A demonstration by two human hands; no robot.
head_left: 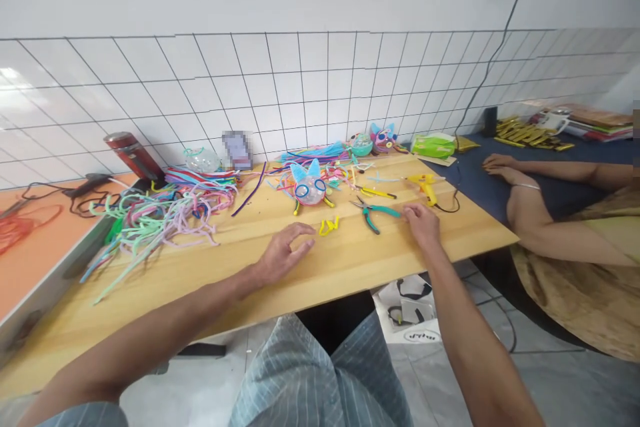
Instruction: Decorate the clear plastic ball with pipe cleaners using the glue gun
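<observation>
My left hand (285,253) rests above the wooden table with thumb and fingers apart, holding nothing. Just beyond its fingertips lie bent pieces of yellow pipe cleaner (329,225). My right hand (423,225) has its fingers curled together at the end of one green handle of the pliers (375,210), which lie with handles spread and jaws pointing away to the left. Behind the yellow pieces sits a clear ball figure (309,190) with blue ears, blue ring eyes and yellow-tipped legs. A yellow hot glue gun (424,187) lies beyond my right hand.
A heap of pastel pipe cleaners (175,213) covers the table's left side, near a red thermos (133,157). More pipe cleaners (320,153) and another eared figure (383,138) stand along the wall. At right, another person's forearms (530,200) rest on a dark blue table.
</observation>
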